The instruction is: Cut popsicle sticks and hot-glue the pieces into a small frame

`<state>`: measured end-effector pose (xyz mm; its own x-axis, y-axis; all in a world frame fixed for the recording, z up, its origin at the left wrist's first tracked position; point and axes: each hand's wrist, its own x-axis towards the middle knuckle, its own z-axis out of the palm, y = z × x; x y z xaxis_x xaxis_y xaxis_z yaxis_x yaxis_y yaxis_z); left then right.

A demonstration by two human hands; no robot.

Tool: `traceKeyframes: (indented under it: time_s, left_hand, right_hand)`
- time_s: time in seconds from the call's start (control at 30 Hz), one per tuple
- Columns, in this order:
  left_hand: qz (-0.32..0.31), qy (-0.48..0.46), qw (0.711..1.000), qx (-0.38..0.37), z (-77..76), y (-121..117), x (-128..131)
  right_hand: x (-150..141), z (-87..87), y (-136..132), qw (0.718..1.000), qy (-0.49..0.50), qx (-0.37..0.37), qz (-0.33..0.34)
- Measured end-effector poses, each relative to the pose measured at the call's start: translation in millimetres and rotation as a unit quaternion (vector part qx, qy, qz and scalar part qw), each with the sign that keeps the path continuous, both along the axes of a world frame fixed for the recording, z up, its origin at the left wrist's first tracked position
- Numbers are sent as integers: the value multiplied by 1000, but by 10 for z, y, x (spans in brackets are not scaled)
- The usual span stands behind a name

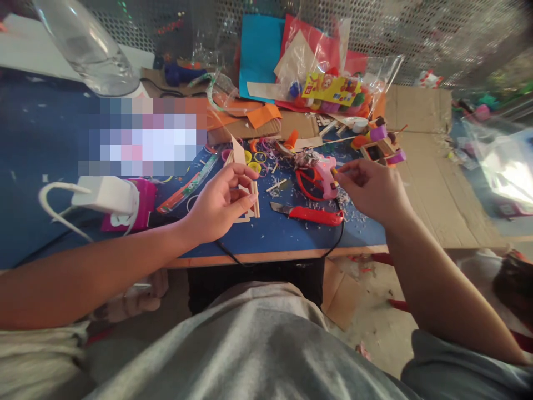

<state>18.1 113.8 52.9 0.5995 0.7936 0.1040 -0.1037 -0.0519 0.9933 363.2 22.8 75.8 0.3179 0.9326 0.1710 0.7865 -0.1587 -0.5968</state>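
My left hand hovers over the near part of the blue table, fingers loosely curled and the thumb apart from them. Just beyond its fingertips are thin wooden sticks joined to a pale flat piece; I cannot tell whether the thumb touches them. My right hand has thumb and forefinger pinched together beside a pink glue gun. A small yellowish bit shows at those fingertips, too small to name. Between the hands lies a red utility knife with its blade out. Red-handled scissors lie partly under the glue gun.
A magenta power socket with a white charger stands left. Behind are a clear bottle, coloured paper and a bag of pompoms. Cardboard and a small stick model are on the right.
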Motion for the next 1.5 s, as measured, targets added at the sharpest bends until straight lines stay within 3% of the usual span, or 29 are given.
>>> traceKeyframes:
  time_s: [0.07,0.17,0.27,0.37,0.53,1.1,1.27,1.5]
  left_hand:
    - [-1,0,1000,-4,-14,0,7]
    - [-4,1,1000,-9,-21,-2,14]
    - [-14,-3,1000,-25,-10,-1,12]
    - [-19,-8,999,-49,6,8,4]
    - [-30,-5,997,-72,24,13,1]
    - [-25,-3,996,-82,23,-15,-14]
    - [-6,-61,997,-37,-9,4,-38]
    - [-16,-70,997,-34,39,7,-24]
  right_hand:
    - [-194,106,-58,999,-21,23,36]
    - [-577,217,-60,973,-51,70,214]
    - [-893,205,53,933,-85,81,341]
    - [-1022,121,224,909,-105,69,397]
    - [-986,41,402,903,-55,98,414]
    - [-960,-128,365,902,-41,162,398]
    - [-957,-84,380,902,49,193,383]
    - [-923,-121,385,878,246,92,400]
